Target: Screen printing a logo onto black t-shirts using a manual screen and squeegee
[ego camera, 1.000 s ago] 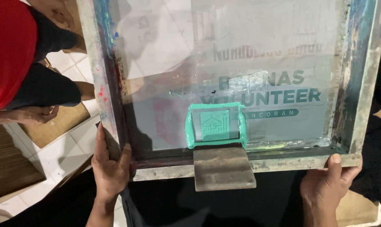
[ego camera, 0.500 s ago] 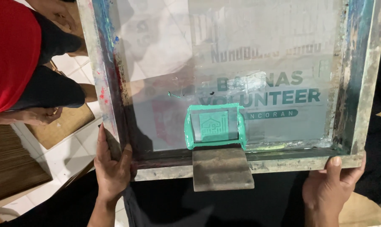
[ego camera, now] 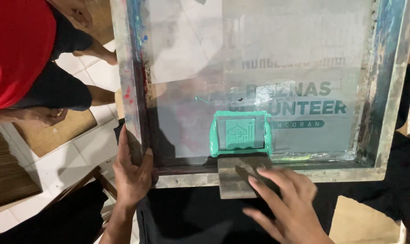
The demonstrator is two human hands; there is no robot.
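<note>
**Screen down on black cloth, ink pooled, squeegee about to be taken**

Far left: a bystander in a red top and dark shorts [ego camera: 28, 58], standing on pale floor tiles [ego camera: 85, 149], taking no part. Next, the left hand [ego camera: 131, 174], fingers [ego camera: 123, 144] wrapped closed around the near-left corner of the ink-stained metal-framed printing screen [ego camera: 132, 81], pinning it flat. Under the frame, black fabric [ego camera: 187, 217] spread out, presumably over a table. Centre of the mesh: a rectangular patch of teal-green ink [ego camera: 240, 133] around a small building-shaped emblem, lying just behind the near rail. Touching that rail, a grey block-handled squeegee [ego camera: 234, 180]. Over its handle, the right hand [ego camera: 282, 203], fingers [ego camera: 263, 180] spread open, resting on the block but not yet clamped round it. Right of centre: teal stencil lettering in two lines with a rounded pill-shaped banner [ego camera: 300, 124] beneath; fainter grey lettering above.

Judged from this: screen placed, ink laid, stroke not yet pulled.
</note>
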